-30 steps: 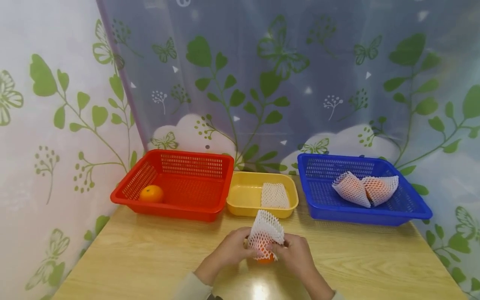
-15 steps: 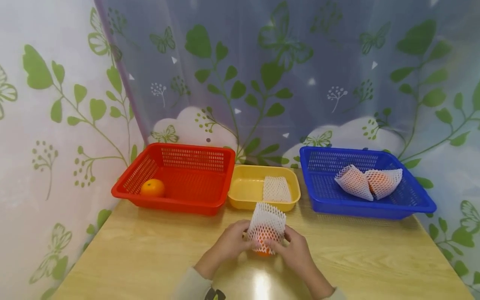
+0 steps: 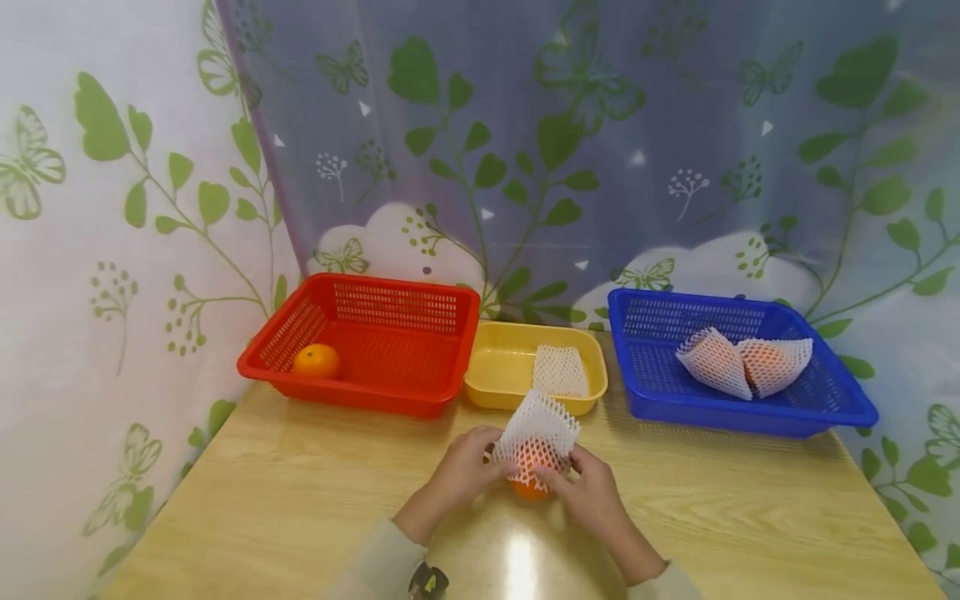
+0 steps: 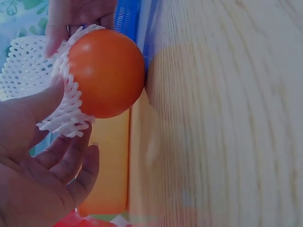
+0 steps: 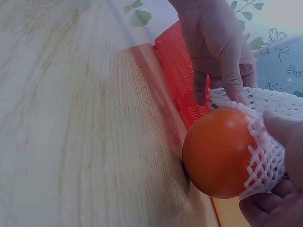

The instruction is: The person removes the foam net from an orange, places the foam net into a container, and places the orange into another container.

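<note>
An orange [image 5: 215, 153] sits partly inside a white foam net sleeve [image 3: 542, 421] on the table's near middle. Its lower part is bare, and the sleeve's loose end rises away from the body. My left hand [image 3: 467, 467] pinches the sleeve's edge on the left side, thumb in front and fingers behind. On the other side my right hand [image 3: 592, 492] pinches the same edge, its thumb lying over the net. In the left wrist view the bare side of the orange faces the camera, with the net rim around it.
At the back left, a red basket [image 3: 382, 400] holds one orange [image 3: 317, 361]. A yellow tray [image 3: 491, 332] in the middle bears a flat foam net [image 3: 561, 372]. The blue basket [image 3: 720, 421] at the right holds two net-wrapped oranges [image 3: 714, 362].
Both hands still grip the sleeve around the orange. The head view has shifted a little, so everything sits slightly higher in it. More of the orange's lower part shows than half a second ago.
</note>
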A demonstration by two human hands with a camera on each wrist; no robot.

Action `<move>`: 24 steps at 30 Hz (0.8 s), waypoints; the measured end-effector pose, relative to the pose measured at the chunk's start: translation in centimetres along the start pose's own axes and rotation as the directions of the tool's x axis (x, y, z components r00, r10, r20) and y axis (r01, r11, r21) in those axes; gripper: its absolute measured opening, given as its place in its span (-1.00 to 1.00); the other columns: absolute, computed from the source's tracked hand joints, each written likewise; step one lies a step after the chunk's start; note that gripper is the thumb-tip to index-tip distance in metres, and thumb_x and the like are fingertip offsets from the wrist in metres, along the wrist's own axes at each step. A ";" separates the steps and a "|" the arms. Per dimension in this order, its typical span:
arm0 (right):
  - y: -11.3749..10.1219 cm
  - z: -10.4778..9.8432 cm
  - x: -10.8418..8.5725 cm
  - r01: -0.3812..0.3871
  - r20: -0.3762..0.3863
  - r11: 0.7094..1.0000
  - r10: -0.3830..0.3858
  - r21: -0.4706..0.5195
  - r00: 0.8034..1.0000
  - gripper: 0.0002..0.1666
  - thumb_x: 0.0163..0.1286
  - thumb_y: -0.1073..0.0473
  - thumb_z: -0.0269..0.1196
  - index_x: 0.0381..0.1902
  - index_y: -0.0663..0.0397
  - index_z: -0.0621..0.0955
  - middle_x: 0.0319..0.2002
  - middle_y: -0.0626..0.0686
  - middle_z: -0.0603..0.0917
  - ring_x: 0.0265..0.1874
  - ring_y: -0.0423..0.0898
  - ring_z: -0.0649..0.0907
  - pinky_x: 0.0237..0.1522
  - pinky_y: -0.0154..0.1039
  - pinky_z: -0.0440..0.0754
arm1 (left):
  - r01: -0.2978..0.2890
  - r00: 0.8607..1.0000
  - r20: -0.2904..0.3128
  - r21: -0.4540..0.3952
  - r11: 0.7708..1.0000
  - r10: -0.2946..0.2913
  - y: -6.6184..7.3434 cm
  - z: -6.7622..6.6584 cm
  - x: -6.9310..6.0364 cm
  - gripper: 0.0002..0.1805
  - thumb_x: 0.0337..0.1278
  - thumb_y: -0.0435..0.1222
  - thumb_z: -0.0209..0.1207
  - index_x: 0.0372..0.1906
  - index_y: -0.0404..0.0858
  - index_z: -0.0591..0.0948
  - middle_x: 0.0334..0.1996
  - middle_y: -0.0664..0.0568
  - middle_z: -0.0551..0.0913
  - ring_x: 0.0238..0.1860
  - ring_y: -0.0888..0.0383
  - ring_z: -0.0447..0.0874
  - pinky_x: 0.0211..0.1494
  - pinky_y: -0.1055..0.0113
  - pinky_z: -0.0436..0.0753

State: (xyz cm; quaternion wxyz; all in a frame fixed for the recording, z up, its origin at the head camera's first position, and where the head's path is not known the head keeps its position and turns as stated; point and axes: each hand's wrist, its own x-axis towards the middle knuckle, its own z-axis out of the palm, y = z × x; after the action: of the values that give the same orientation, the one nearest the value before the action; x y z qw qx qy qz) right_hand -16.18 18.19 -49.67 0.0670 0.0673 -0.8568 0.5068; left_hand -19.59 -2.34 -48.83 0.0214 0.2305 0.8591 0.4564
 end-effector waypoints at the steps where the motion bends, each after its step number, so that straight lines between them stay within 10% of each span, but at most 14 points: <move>1: 0.0 0.1 -0.1 0.000 -0.003 1.000 0.000 -0.004 1.000 -0.46 0.18 0.05 0.43 0.06 0.21 0.62 0.09 0.19 0.64 0.16 0.17 0.57 0.18 0.06 0.49 | 0.001 1.000 0.006 0.004 1.000 -0.001 -0.1 0.0 0.0 -0.62 0.08 -0.21 0.37 0.00 -0.27 0.65 -0.15 0.02 0.65 -0.15 0.11 0.59 -0.10 0.27 0.63; 16: -0.3 -2.7 0.3 0.106 -0.089 0.980 -0.122 -0.167 0.989 -0.59 0.13 0.20 0.47 -0.12 0.34 0.67 -0.14 0.23 0.73 -0.08 0.19 0.69 -0.04 0.11 0.62 | -0.009 1.000 0.016 0.005 1.000 0.009 1.4 2.0 1.8 -0.64 0.13 -0.18 0.35 -0.01 -0.26 0.65 0.02 -0.05 0.59 0.00 0.10 0.55 -0.03 0.33 0.62; 24: -0.2 -0.2 0.8 0.261 -0.206 0.930 -0.317 -0.260 0.926 -0.72 0.07 0.31 0.48 -0.26 0.31 0.69 -0.34 0.16 0.76 -0.32 0.09 0.73 -0.31 0.02 0.68 | 0.024 0.999 0.035 0.017 1.000 -0.024 1.2 1.6 0.6 -0.42 0.04 -0.18 0.41 0.19 -0.19 0.53 0.09 0.00 0.56 0.13 0.06 0.49 0.26 0.09 0.47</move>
State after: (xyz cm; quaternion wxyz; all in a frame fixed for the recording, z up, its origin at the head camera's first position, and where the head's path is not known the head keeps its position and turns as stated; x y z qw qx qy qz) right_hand -16.97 18.23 -49.27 0.2538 0.1226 -0.8749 0.3938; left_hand -19.29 -0.23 -48.71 0.0400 0.2283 0.8651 0.4448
